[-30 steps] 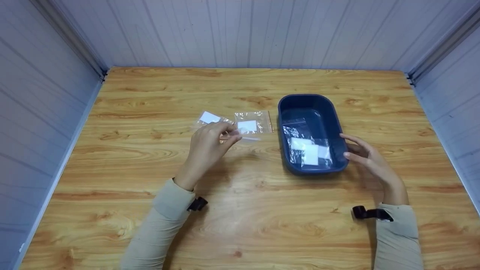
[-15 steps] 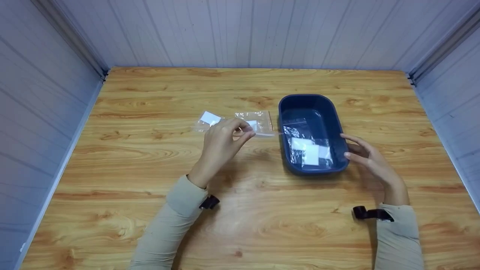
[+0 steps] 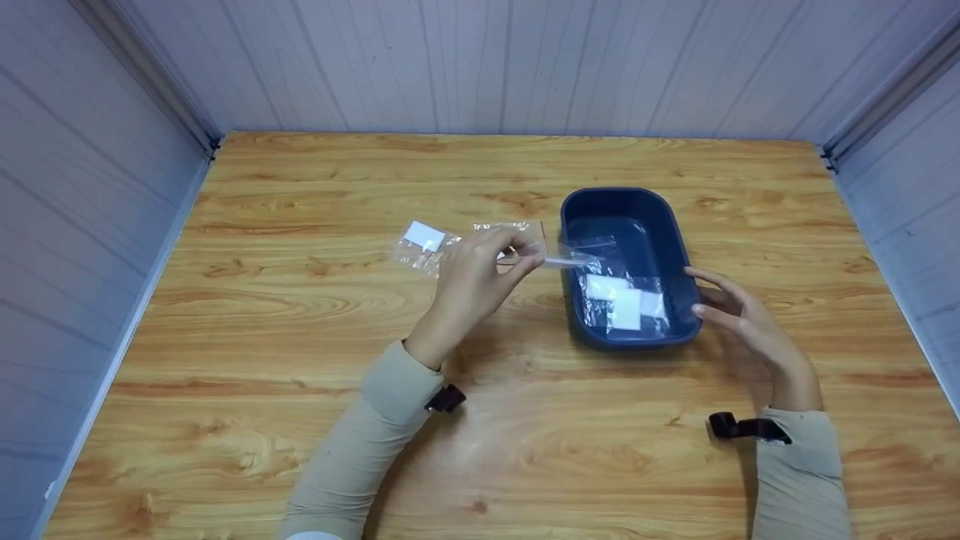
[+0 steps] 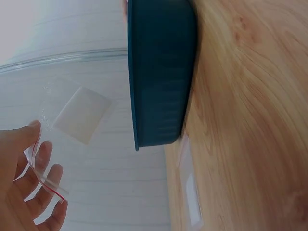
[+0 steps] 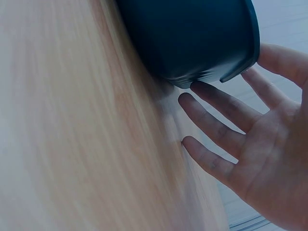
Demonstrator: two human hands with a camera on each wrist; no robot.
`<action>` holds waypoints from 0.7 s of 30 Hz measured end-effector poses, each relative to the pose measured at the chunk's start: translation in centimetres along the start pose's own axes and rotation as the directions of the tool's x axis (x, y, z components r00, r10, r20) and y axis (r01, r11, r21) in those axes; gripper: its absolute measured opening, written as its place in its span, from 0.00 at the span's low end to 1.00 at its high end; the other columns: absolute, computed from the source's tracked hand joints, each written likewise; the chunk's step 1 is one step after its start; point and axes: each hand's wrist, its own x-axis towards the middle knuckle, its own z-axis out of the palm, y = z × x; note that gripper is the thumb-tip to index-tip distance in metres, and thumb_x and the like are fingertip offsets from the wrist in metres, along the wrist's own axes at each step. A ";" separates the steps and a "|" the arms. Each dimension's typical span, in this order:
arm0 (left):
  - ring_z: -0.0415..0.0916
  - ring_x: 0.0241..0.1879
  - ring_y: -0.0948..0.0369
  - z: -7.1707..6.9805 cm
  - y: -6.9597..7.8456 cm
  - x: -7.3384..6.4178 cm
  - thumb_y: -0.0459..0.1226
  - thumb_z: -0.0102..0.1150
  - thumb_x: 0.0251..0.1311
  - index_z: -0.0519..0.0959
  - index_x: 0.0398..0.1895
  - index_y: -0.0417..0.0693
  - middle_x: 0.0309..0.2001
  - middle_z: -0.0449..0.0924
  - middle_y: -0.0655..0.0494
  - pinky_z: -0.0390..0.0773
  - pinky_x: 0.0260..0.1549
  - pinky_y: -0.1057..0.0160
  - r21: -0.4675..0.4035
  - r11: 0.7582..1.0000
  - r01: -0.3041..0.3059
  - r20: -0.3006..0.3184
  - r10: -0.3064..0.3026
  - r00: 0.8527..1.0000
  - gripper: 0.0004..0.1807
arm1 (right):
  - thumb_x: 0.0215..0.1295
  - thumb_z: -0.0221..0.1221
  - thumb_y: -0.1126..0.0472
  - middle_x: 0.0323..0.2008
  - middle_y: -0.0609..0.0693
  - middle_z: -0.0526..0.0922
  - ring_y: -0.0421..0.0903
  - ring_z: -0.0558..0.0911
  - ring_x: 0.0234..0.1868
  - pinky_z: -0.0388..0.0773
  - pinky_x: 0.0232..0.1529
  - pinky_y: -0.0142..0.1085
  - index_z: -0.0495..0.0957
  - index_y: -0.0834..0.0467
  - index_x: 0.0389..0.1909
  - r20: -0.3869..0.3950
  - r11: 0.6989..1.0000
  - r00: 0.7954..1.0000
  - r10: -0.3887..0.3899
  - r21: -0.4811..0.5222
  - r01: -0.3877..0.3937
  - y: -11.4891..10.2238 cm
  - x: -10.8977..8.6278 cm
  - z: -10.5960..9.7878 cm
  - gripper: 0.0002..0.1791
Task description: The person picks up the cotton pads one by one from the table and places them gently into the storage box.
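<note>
Between thumb and fingers my left hand (image 3: 480, 277) pinches the red-lined zip edge of a clear zip-lock bag (image 4: 83, 115) holding a white square. In the head view, this bag reaches over the left rim of a blue plastic bin (image 3: 664, 214). Several similar zip-lock bags (image 3: 624, 309) with white squares lie inside, toward the near end. At the bin's right side, my right hand (image 3: 746, 319) touches the outer wall near the rim with fingers spread and mostly straight. Its palm faces the bin in the right wrist view.
Left of the bin, a zip-lock bag (image 3: 424, 236) lies flat on the wooden table (image 3: 525, 450). Another bag (image 3: 510, 226) lies beside it, partly covered by the left hand. Pale panel walls (image 3: 495, 67) close off the back and both sides.
My left hand has moved right with the pinched zip-lock bag, from above the bags on the table to the bin's left rim. The right hand and bin have stayed in place.
</note>
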 end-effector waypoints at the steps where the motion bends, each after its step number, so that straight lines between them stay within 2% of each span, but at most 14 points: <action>1: 0.80 0.38 0.61 0.1 0.2 0.1 0.47 0.66 0.63 0.84 0.40 0.48 0.36 0.84 0.59 0.77 0.38 0.63 -0.008 1.000 0.001 0.005 -0.001 1.000 0.12 | 0.74 0.55 0.61 0.74 0.62 0.57 0.36 0.69 0.64 0.72 0.56 0.26 0.60 0.56 0.75 0.000 1.000 1.000 0.002 -0.002 -0.002 0.0 0.0 0.0 0.30; 11: 0.80 0.38 0.62 1.6 1.8 1.2 0.48 0.65 0.62 0.84 0.41 0.49 0.37 0.84 0.60 0.76 0.39 0.65 -0.036 0.999 0.014 0.041 -0.012 0.999 0.13 | 0.74 0.54 0.62 0.72 0.63 0.60 0.33 0.70 0.63 0.74 0.52 0.26 0.61 0.56 0.74 -0.009 1.000 1.000 -0.002 -0.027 0.002 0.0 0.0 0.0 0.29; 15: 0.79 0.39 0.63 2.3 2.1 1.4 0.47 0.66 0.62 0.84 0.40 0.49 0.37 0.84 0.60 0.74 0.42 0.67 -0.075 0.997 0.016 0.051 -0.012 0.999 0.12 | 0.74 0.55 0.61 0.72 0.63 0.60 0.33 0.70 0.62 0.74 0.52 0.26 0.61 0.56 0.74 -0.010 1.000 1.000 0.000 -0.024 0.000 0.0 0.0 0.0 0.29; 21: 0.78 0.40 0.67 3.5 2.4 1.8 0.48 0.65 0.63 0.84 0.42 0.51 0.39 0.83 0.62 0.75 0.38 0.69 -0.111 0.990 0.088 0.103 -0.077 0.992 0.13 | 0.74 0.55 0.62 0.73 0.64 0.60 0.34 0.70 0.63 0.73 0.53 0.26 0.61 0.57 0.74 -0.004 1.000 1.000 0.001 -0.021 -0.001 0.0 0.0 0.0 0.30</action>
